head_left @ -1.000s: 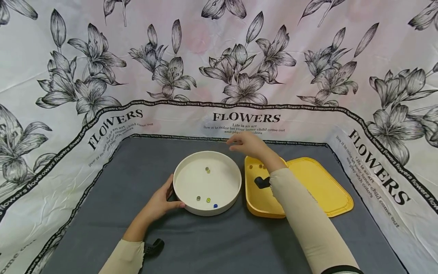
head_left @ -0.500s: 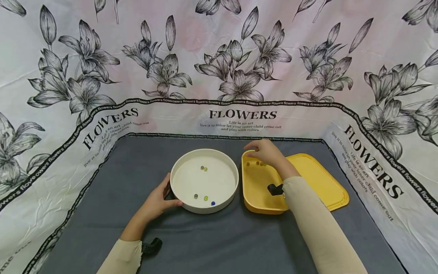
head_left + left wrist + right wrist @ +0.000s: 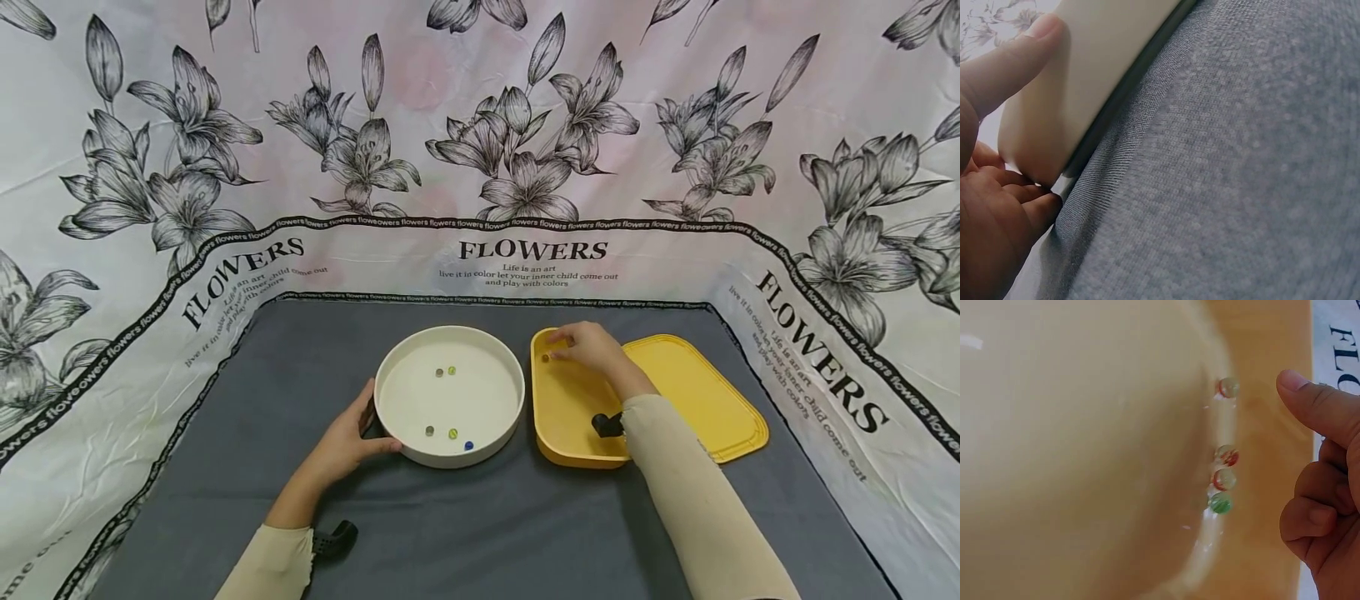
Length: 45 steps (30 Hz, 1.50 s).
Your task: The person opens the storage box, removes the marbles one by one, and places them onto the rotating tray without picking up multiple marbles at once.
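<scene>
My left hand point(image 3: 347, 442) grips the near-left side of a round white tray point(image 3: 450, 460). In the left wrist view its thumb point(image 3: 1013, 62) lies against the tray's outer wall, the other fingers curled at its lower edge. Inside the tray lie several glass marbles, among them a blue marble point(image 3: 468, 446) and a yellow-green marble point(image 3: 453, 433). My right hand point(image 3: 596, 348) reaches over the far end of a yellow box point(image 3: 566, 425), fingers loosely bent. Along the box's far wall, the right wrist view shows red-streaked marbles point(image 3: 1227, 455) and a green marble point(image 3: 1219, 502).
A flat yellow lid point(image 3: 701, 400) lies right of the box, partly behind the right forearm. Grey cloth point(image 3: 465, 533) covers the table. A flower-printed curtain point(image 3: 525, 167) rises along the back and both sides.
My right hand has come down from beyond the box's far rim to the marbles inside it. Two marbles at the tray's far side have rolled slightly apart. The left hand keeps its grip.
</scene>
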Tool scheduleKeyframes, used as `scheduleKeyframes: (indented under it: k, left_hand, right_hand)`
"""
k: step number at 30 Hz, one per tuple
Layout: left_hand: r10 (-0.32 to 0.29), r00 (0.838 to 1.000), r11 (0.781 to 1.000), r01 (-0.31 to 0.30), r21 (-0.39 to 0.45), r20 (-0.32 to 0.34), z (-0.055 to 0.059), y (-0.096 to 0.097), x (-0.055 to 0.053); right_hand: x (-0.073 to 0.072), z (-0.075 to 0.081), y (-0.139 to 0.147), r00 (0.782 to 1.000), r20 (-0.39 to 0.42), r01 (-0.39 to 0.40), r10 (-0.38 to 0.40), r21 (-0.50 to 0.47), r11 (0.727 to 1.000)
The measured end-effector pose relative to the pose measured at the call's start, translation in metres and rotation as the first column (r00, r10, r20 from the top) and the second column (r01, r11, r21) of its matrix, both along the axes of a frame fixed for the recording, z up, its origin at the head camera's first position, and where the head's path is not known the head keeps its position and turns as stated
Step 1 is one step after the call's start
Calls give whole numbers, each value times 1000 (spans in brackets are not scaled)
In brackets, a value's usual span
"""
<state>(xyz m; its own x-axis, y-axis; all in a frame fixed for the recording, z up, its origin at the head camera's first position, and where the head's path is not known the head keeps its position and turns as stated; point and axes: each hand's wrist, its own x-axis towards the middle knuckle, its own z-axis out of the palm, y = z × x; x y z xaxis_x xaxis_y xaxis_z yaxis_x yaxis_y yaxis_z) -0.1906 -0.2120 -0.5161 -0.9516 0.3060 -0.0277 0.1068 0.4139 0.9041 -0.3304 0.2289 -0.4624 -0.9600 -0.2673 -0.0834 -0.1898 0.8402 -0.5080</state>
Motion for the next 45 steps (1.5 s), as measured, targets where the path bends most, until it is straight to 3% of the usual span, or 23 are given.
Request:
scheduleKeyframes:
  k: [6, 23, 28, 37, 45]
  left_hand:
    - [4, 1000, 1000, -4, 3, -8, 2, 0, -1]
    - [3, 1000, 1000, -3, 4, -11, -2, 2, 1]
    - [12, 1000, 1000, -13, -5, -11, -1, 1, -1]
    - [14, 1000, 1000, -14, -3, -16, -1, 0, -2]
    - [10, 1000, 1000, -10, -1, -20, 0, -1, -1]
  right_hand:
    - [0, -6, 1, 999, 20, -31, 32, -33, 999]
    - [-5, -28, -5, 996, 40, -79, 78, 34, 996]
    - [-7, -25, -8, 992, 23, -127, 127, 39, 991]
    - [-10, -22, -4, 996, 15, -87, 87, -32, 996]
    - [-6, -2, -6, 997, -33, -67, 66, -31, 997]
